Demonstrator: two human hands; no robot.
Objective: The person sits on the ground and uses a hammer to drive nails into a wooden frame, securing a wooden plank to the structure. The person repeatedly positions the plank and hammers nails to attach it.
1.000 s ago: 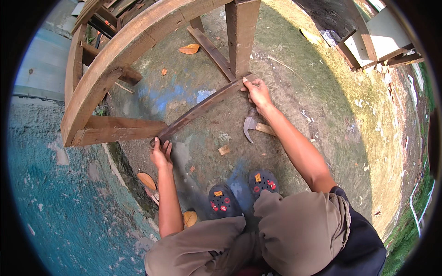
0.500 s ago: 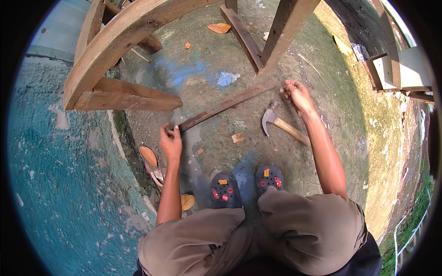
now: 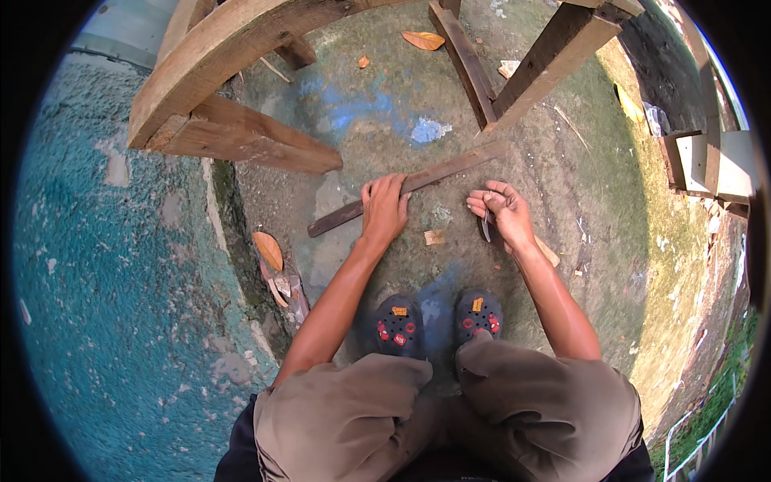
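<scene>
My left hand (image 3: 385, 210) grips a narrow, dark wooden strip (image 3: 450, 166) from above, its fingers curled over the far edge. The strip lies aslant on the concrete, its right end farther away than its left. My right hand (image 3: 507, 215) is apart from the strip, nearer to me, with fingers bent and thumb drawn in; whatever may be between them is too small to make out. Below this hand lies a claw hammer (image 3: 549, 254), mostly hidden by the hand and wrist. Its claw tip and the end of its wooden handle show.
A wooden frame with thick legs (image 3: 257, 138) stands beyond the strip. A teal wall (image 3: 120, 265) rises on the left. Dry leaves (image 3: 267, 251) and a small wood chip (image 3: 434, 237) lie on the concrete. My clogs (image 3: 399, 325) are close in front.
My left hand has shifted from the strip's left end toward its middle, now gripping it from above. My right hand has come nearer to me, over the hammer. The view has shifted slightly.
</scene>
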